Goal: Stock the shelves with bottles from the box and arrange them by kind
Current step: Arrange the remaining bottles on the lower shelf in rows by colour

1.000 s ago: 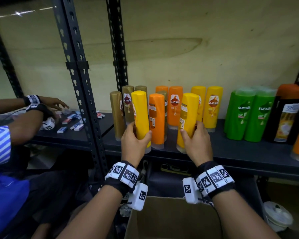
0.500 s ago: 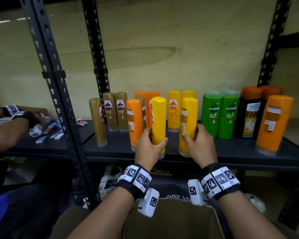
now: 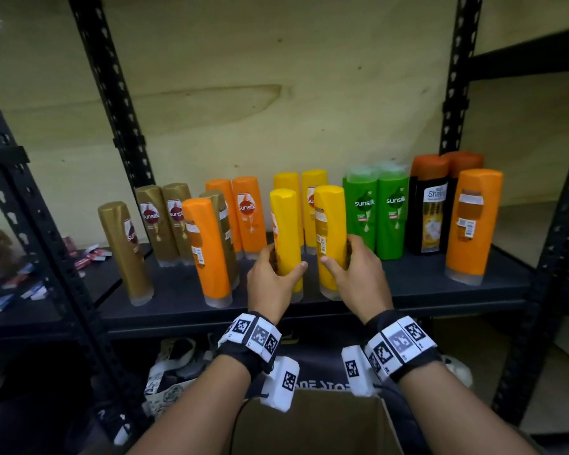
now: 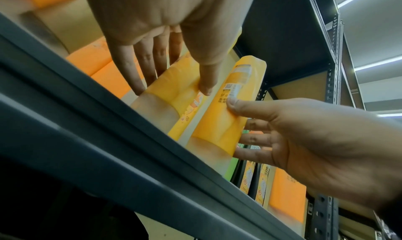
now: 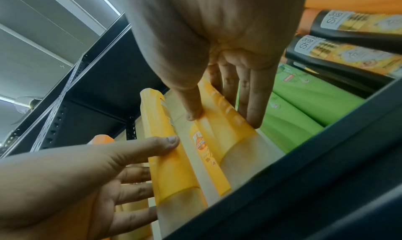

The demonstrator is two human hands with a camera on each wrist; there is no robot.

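Left hand [image 3: 271, 284] is gripping one yellow bottle [image 3: 286, 238] and right hand [image 3: 358, 277] is gripping a second yellow bottle [image 3: 330, 238], both standing upright at the shelf [image 3: 424, 284] front edge, just beside the green bottles [image 3: 375, 211].

Your head view is dim, corners darkening, uprights bowing at the edges. Ceiling strip lights [image 4: 378, 63] glare at the upper right of your left wrist view; the shelf edge [image 4: 130, 157] smears, blurred, across both wrist pictures.
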